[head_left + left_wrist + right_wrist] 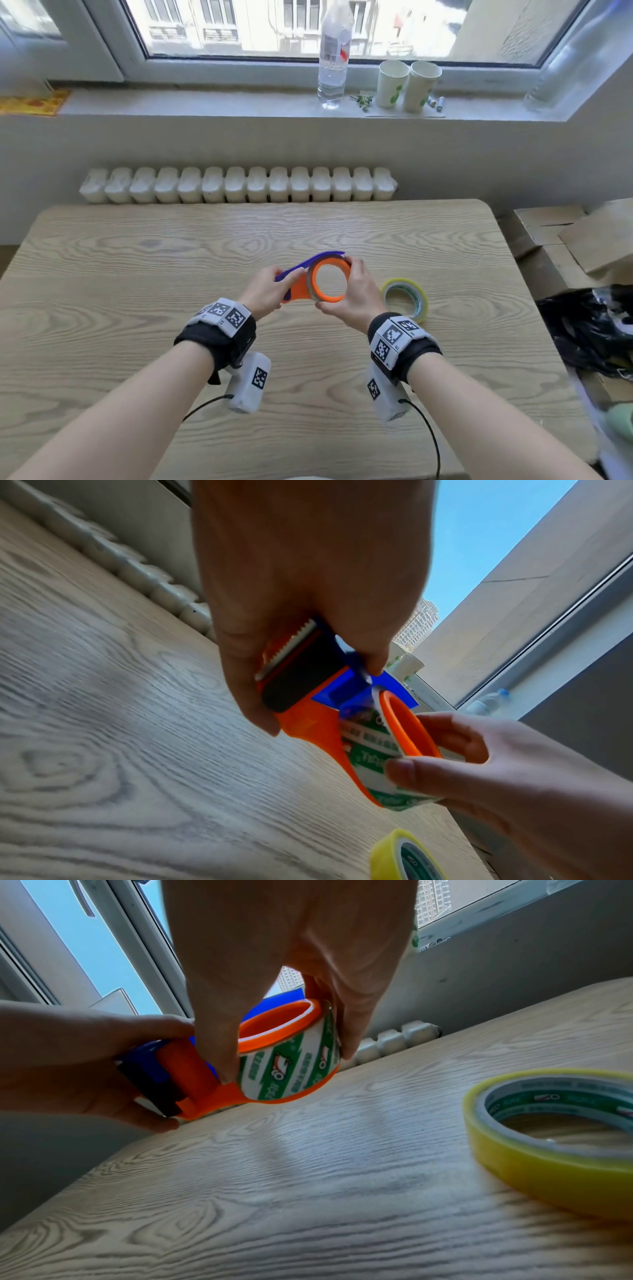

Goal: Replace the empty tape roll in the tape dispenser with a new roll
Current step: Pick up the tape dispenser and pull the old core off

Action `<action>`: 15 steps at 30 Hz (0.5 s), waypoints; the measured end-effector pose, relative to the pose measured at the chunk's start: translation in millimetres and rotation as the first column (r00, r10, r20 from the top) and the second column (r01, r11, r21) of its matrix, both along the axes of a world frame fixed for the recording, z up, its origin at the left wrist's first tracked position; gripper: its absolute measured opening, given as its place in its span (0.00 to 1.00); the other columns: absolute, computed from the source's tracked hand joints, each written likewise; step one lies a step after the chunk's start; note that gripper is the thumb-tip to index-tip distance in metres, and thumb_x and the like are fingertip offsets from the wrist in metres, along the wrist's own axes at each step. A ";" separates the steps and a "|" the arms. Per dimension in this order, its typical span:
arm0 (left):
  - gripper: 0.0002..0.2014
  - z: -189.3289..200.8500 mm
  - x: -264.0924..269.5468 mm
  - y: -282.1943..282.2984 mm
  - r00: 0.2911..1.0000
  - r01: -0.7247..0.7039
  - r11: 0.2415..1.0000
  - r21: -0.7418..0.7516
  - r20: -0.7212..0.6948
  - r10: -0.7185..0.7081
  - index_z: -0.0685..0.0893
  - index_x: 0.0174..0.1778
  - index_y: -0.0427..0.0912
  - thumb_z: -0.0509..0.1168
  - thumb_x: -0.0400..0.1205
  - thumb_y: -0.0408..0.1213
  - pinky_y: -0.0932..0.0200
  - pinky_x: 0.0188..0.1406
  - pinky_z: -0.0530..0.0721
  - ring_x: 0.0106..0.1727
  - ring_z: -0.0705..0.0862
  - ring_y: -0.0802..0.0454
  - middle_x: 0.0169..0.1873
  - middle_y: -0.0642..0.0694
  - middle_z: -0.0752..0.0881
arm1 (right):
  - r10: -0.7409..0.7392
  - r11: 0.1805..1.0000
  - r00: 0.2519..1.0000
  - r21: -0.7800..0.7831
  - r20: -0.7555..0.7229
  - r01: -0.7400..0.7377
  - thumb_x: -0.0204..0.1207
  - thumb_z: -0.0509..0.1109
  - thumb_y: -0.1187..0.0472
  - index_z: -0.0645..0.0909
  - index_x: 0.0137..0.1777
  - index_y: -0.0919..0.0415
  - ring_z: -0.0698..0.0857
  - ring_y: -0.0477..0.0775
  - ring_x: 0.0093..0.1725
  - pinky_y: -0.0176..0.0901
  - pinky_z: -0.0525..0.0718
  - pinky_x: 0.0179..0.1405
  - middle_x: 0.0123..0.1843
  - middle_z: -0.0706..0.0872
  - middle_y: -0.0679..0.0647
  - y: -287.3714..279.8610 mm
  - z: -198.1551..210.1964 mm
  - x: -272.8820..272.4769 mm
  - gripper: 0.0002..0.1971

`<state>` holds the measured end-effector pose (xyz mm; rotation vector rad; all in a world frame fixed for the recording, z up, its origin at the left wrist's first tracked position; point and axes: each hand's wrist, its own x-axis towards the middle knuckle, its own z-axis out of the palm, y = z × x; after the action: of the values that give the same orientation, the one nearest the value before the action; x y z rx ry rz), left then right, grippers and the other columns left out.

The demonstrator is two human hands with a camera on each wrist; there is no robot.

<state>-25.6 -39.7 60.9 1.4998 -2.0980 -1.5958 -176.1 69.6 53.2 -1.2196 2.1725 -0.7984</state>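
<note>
An orange and blue tape dispenser is held just above the wooden table. My left hand grips its cutter end, where a toothed blade shows. My right hand pinches the empty white and green cardboard roll that sits on the orange hub, thumb on one side and fingers on the other. The new yellow tape roll lies flat on the table to the right of my right hand.
A radiator runs behind the table's far edge. On the windowsill stand a plastic bottle and two paper cups. Cardboard boxes and a black bag lie off the table's right side.
</note>
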 end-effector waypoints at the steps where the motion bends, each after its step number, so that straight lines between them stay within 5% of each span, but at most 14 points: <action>1: 0.25 -0.6 -0.1 0.0 1.000 -0.001 1.000 -0.019 -0.001 0.001 0.84 0.46 0.31 0.61 0.82 0.55 0.42 0.44 0.87 0.34 0.82 0.45 0.30 0.44 0.83 | -0.002 1.000 1.000 -0.006 0.001 0.002 0.56 0.83 0.53 0.61 0.74 0.61 0.73 0.50 0.71 0.35 0.69 0.66 0.70 0.72 0.54 -0.5 0.7 0.1 0.48; 7: 0.23 -4.5 5.0 1.3 0.999 0.035 0.989 -0.142 -0.013 -0.037 0.77 0.30 0.39 0.56 0.85 0.51 0.52 0.35 0.76 0.24 0.76 0.51 0.20 0.50 0.78 | 0.009 0.999 1.000 -0.050 -0.029 -0.011 0.56 0.83 0.51 0.61 0.74 0.62 0.75 0.51 0.68 0.34 0.70 0.62 0.69 0.73 0.54 -4.8 7.4 2.4 0.49; 10: 0.24 -12.7 12.1 -1.7 1.000 0.016 0.991 -0.131 -0.014 -0.018 0.80 0.35 0.33 0.55 0.85 0.51 0.47 0.37 0.80 0.26 0.77 0.48 0.22 0.49 0.78 | 0.040 0.995 0.998 -0.088 -0.040 -0.044 0.57 0.83 0.50 0.61 0.74 0.61 0.75 0.50 0.68 0.35 0.71 0.62 0.69 0.73 0.54 -4.6 12.6 5.5 0.48; 15: 0.23 -24.3 22.0 -5.4 1.000 -0.026 0.991 -0.134 0.009 0.027 0.75 0.28 0.42 0.57 0.84 0.54 0.40 0.40 0.82 0.29 0.77 0.45 0.23 0.47 0.78 | 0.015 0.989 1.000 -0.149 -0.009 -0.017 0.57 0.83 0.50 0.61 0.74 0.61 0.75 0.49 0.69 0.33 0.71 0.64 0.69 0.74 0.54 3.6 15.2 4.1 0.49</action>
<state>-3.5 -45.1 36.6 1.4888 -2.1342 -1.4099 -172.0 73.3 68.3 -1.3135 2.1386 -0.9656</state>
